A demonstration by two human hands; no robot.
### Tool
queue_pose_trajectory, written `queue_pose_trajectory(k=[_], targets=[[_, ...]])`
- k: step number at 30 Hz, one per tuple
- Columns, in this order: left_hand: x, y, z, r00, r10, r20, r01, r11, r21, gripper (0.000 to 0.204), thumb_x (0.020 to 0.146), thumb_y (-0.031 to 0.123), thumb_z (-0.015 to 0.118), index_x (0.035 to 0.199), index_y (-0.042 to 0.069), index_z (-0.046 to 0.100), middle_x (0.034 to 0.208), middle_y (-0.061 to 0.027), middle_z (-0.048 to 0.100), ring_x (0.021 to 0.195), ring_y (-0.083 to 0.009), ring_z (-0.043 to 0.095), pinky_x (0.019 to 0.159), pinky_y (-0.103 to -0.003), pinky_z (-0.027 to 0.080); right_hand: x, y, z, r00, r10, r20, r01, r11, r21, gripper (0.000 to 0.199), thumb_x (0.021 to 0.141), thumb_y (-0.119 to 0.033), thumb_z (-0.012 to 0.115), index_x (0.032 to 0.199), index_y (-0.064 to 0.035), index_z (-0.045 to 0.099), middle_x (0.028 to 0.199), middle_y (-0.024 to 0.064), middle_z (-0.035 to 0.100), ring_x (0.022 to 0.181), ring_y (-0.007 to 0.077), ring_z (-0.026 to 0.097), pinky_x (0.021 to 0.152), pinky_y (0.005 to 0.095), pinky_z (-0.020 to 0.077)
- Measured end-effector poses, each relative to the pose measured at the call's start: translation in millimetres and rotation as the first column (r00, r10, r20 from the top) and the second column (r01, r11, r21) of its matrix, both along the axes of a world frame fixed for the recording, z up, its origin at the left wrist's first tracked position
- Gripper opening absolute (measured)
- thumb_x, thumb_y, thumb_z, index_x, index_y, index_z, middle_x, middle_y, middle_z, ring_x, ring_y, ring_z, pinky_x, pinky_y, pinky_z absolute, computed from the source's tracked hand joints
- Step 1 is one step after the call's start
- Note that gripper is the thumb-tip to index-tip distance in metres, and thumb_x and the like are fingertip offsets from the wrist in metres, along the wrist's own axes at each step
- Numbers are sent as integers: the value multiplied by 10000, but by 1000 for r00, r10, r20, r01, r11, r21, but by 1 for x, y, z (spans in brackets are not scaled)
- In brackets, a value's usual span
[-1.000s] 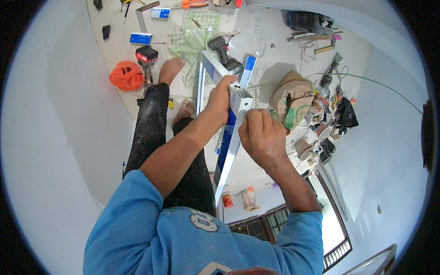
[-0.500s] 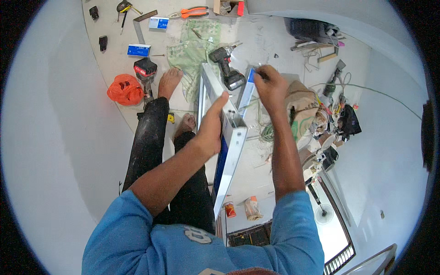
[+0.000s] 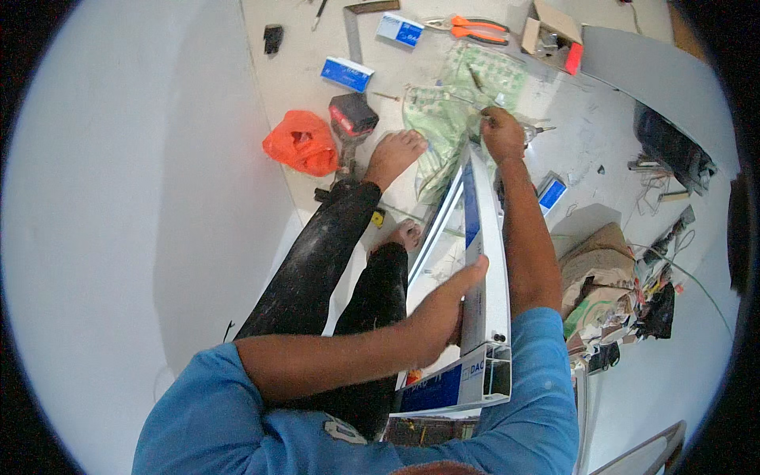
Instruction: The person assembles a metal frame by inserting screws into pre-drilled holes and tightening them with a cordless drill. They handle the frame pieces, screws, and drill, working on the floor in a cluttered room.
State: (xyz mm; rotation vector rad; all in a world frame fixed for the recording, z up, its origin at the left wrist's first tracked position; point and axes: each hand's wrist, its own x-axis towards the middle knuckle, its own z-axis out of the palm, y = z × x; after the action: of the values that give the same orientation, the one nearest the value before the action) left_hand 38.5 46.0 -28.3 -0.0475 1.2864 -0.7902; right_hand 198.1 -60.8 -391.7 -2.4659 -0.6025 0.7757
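Observation:
My left hand (image 3: 445, 315) is wrapped round one side of a white aluminium frame (image 3: 484, 305) with blue-printed film, holding it tilted over my lap. One corner of the frame, with hollow profile ends, points toward me. My right hand (image 3: 503, 136) reaches past the frame's far end, above a green-patterned plastic bag (image 3: 435, 119). Its fingers are closed, and a thin thing seems to stick out of them, too small to name. Under that hand and forearm lies a cordless drill, mostly hidden; only its chuck (image 3: 533, 133) shows.
Beside my foot are an orange plastic bag (image 3: 299, 144) and a second power tool (image 3: 352, 119). Farther off lie blue-and-white pieces (image 3: 347, 74), orange-handled pliers (image 3: 473, 30), a metal square (image 3: 353, 36) and an open carton (image 3: 550, 36). Sacks and clutter (image 3: 598, 273) lie at right.
The view has swung, shifting the floor things rightward. My right hand has left the blue-and-white piece and moved over the green bag and drill. The frame has turned, its corner now nearer my body.

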Motion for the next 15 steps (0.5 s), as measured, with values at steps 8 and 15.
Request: queue_pose_trajectory(k=[8,15], targets=[[-99,127,-174,35,-984,-174,194,-164,967,391,1049,366,658,1017,-17,735,946,-253,747,846,-411,760,738,-537,587,-39,-41,8,796,-518,-313,590,781,206,251,986,-157,755,1187,-10,777,1093,137,808,952,239,772,842,377,626],[-184,291,-307,25,-682,-731,449,-646,618,266,964,169,608,1051,1,795,1026,-243,793,996,-467,763,942,-573,599,-46,-17,63,625,-616,-480,760,619,196,211,1049,-113,723,1217,9,762,1109,102,802,969,180,760,768,326,639]])
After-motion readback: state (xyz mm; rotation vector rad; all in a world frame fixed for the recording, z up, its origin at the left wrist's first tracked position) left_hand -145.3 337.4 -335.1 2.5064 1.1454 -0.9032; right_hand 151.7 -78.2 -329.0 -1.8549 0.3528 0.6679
